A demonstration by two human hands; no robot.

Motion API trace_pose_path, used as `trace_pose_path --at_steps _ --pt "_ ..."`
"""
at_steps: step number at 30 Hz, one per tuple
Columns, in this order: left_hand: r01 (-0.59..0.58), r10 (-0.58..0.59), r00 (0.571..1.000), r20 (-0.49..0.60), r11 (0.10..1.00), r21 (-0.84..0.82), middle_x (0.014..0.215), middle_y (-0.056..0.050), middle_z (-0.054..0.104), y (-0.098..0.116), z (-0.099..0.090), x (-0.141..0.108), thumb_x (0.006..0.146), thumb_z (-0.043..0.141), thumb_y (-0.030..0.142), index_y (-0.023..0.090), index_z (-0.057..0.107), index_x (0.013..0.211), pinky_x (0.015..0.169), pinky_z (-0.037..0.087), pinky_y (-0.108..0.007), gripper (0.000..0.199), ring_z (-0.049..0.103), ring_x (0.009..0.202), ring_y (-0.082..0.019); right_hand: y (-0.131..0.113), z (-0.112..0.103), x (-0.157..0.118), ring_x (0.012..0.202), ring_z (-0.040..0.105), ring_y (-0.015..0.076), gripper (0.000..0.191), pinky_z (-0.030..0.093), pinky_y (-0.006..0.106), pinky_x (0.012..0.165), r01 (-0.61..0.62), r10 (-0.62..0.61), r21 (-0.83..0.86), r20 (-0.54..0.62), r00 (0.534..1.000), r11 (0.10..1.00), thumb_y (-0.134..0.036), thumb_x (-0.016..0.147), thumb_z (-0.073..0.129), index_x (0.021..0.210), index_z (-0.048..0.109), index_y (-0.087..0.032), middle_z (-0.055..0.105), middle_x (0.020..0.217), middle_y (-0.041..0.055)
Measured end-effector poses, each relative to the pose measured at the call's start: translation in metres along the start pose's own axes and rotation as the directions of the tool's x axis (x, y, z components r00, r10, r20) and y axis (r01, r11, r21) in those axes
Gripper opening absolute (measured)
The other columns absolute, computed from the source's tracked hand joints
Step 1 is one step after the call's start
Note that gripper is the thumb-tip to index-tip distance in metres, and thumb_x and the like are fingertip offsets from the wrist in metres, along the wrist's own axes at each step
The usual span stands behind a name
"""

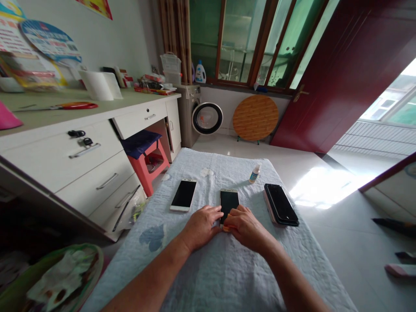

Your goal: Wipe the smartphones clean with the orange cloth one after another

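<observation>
On the light blue cloth lies a phone with a dark screen (229,200), directly in front of me. My left hand (204,224) rests at its left edge, fingertips on the phone and thumb near its lower end. My right hand (243,224) is closed on an orange cloth (226,227) and presses it on the lower right part of the screen. A white-framed phone (183,195) lies to the left. Dark phones in a stack (281,204) lie to the right. A small spray bottle (255,173) stands upright behind them.
The cloth-covered table (195,164) is in front of me. A white desk (94,162) with drawers runs along the left, with a pink stool (146,169) beside it. A waste bin (100,260) is at the lower left. Behind are a washing machine (188,117) and round wooden board (255,118).
</observation>
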State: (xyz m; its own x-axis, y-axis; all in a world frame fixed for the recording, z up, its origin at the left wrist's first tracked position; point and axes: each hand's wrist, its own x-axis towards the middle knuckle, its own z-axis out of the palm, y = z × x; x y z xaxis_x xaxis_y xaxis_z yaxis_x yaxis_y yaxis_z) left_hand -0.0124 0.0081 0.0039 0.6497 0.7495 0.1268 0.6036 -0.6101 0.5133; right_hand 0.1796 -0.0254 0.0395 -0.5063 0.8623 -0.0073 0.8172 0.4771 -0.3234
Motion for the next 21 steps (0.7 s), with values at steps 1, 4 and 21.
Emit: trace_pose_path --at_steps 1,4,21 --pt "0.001 -0.002 1.0 0.004 1.0 0.007 0.134 -0.008 0.057 0.0 0.0 0.0 0.084 0.065 0.028 0.019 0.063 0.12 0.105 0.04 -0.037 0.038 0.053 0.121 -0.024 0.002 -0.003 -0.001 0.083 0.048 0.0153 0.018 0.031 0.028 0.079 -0.024 0.024 -0.002 0.024 0.999 1.0 -0.022 0.09 0.053 0.082 0.069 -0.023 0.062 0.084 0.0017" --pt "-0.006 0.006 1.0 0.004 1.0 0.024 0.135 -0.007 0.056 -0.002 0.002 0.0 0.081 0.067 0.024 0.021 0.063 0.121 0.105 0.04 -0.038 0.04 0.053 0.121 -0.024 0.012 -0.011 -0.005 0.084 0.05 0.0158 0.016 0.031 0.028 0.08 -0.109 0.109 -0.004 0.101 0.989 0.994 -0.021 0.086 0.054 0.084 0.07 -0.023 0.065 0.087 0.002" --pt "-0.041 0.041 0.999 0.008 0.999 -0.027 0.135 -0.005 0.057 -0.007 0.002 0.001 0.084 0.055 0.014 0.022 0.062 0.121 0.106 0.039 -0.037 0.039 0.052 0.121 -0.022 -0.005 0.013 0.006 0.083 0.05 0.0153 0.011 0.032 0.026 0.076 -0.067 0.066 -0.018 -0.046 0.997 0.998 -0.02 0.088 0.054 0.084 0.064 -0.02 0.063 0.086 0.0028"
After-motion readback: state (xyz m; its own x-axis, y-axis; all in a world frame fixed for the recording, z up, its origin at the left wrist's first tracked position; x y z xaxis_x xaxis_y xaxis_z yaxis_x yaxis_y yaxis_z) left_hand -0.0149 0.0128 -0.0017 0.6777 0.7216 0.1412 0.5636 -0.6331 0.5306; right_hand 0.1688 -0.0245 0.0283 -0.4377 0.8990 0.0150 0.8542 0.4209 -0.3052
